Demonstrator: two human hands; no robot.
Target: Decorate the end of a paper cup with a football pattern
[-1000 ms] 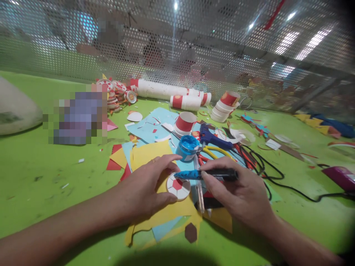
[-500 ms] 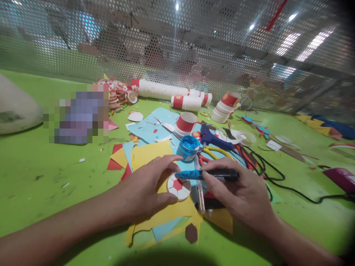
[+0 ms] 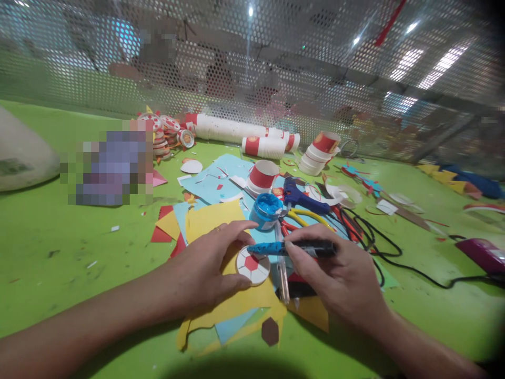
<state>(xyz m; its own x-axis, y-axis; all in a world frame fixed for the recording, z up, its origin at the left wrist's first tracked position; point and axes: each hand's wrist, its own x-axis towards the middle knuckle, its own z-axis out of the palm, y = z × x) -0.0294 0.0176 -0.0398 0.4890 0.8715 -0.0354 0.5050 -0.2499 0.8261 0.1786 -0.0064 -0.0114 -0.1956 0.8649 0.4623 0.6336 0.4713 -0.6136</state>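
My left hand (image 3: 209, 268) steadies a small white paper disc (image 3: 258, 273) by its edge, thumb on the near side and fingers curled at the far side. The disc bears a red hexagon in its middle and dark lines running out to the rim, like a football. In my right hand (image 3: 335, 279) is a black marker (image 3: 315, 247), its front end smeared with blue paint. The marker's tip rests at or just above the disc's upper edge; contact is hard to tell. Just behind stands an open jar of blue paint (image 3: 267, 211).
Yellow paper (image 3: 213, 218) lies under the disc. A blue glue gun (image 3: 302, 197), yellow-handled scissors or pliers (image 3: 307, 216) and black cables (image 3: 390, 252) lie to the right. Paper cups (image 3: 262, 176) stand behind the jar. A perforated metal screen (image 3: 236, 68) bounds the green table's (image 3: 130, 242) back.
The whole view has shifted very slightly. Both hands, the marker and the disc keep almost the same pose.
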